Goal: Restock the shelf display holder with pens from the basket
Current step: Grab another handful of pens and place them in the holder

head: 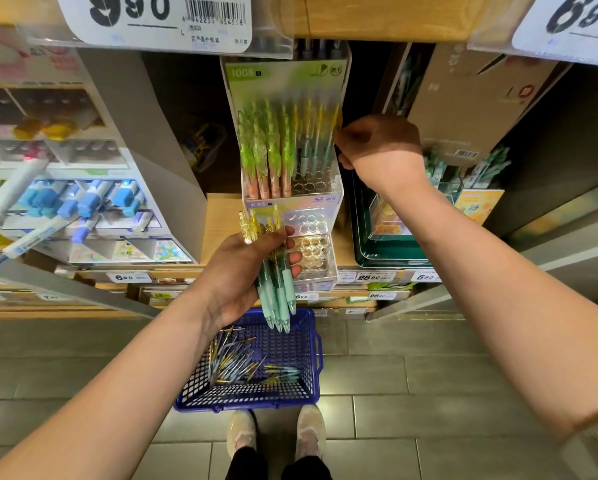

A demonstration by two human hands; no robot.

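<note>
A clear tiered display holder (327, 202) stands on the wooden shelf, its upper tier filled with green-topped and yellow-topped pens (273, 147); several sockets in the lower tiers are bare. My left hand (245, 271) grips a bunch of mint-green pens (277, 289) with yellow tops in front of the holder's lower tier. My right hand (377, 147) pinches a yellow-topped pen (333, 133) at the right end of the upper tier. A blue plastic basket (311, 358) sits on the floor below, with several loose pens (242, 365) inside.
A display of blue-capped markers (83, 202) stands to the left, a green tray (387, 258) and brown boxes (477, 102) to the right. Price tags (152, 15) hang from the shelf above. My shoes (277, 434) stand on the tiled floor behind the basket.
</note>
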